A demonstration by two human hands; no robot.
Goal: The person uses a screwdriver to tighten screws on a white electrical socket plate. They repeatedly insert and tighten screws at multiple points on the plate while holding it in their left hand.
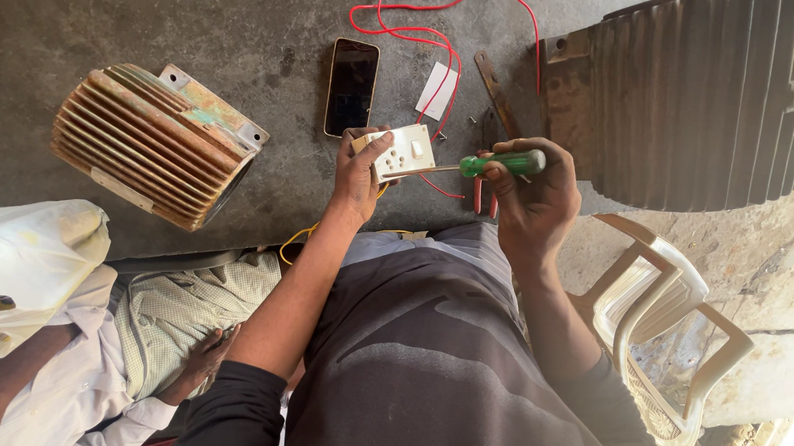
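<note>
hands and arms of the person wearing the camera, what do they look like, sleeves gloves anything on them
Both hands are bare: no gloves, and no rings or watch that I can make out. The left hand and right hand lead into bare forearms. Black long sleeves are pushed up towards the elbows, the left sleeve and the right sleeve, plain with no markings visible. They match the dark top on the torso.

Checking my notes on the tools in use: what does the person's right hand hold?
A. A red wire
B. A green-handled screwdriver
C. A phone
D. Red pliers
B: the right hand grips a green-handled screwdriver, its shaft reaching to the white switch socket held in the left hand.
</note>
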